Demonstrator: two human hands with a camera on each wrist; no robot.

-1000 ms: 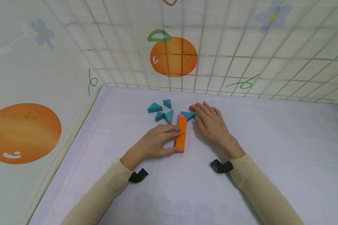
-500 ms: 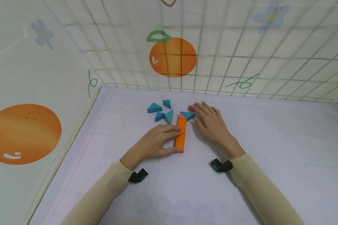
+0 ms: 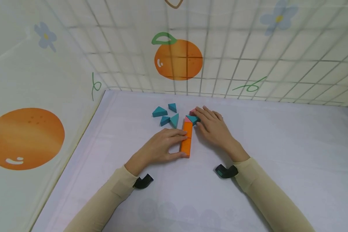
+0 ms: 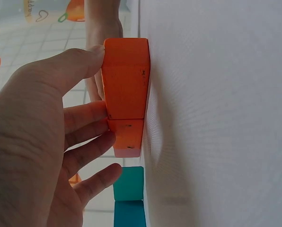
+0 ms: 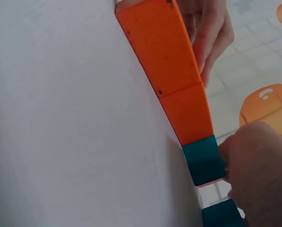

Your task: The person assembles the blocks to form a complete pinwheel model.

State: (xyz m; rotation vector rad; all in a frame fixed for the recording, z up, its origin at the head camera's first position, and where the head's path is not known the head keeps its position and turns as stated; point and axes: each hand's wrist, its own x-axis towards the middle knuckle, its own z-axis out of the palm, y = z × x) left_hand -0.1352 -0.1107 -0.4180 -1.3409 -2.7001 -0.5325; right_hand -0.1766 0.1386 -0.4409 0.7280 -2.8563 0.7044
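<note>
Two orange blocks lie end to end on the table, a small pink triangle at their far end. My left hand rests along their left side; its thumb touches the nearer block, its middle fingers reach the joint, as the left wrist view shows. Right of the pink triangle sits a teal triangular block. Beyond it, a second pink block touches the fingertips of my right hand, whose fingers extend forward. The right thumb is beside the teal block, its contact partly hidden.
Several loose teal triangular blocks lie left of the orange row, among them a large one and a small one. A patterned curtain wall rises behind the white table.
My right hand has moved slightly left, and the second pink block has shifted left with it towards the pink triangle. My left hand stays in place on the orange blocks.
</note>
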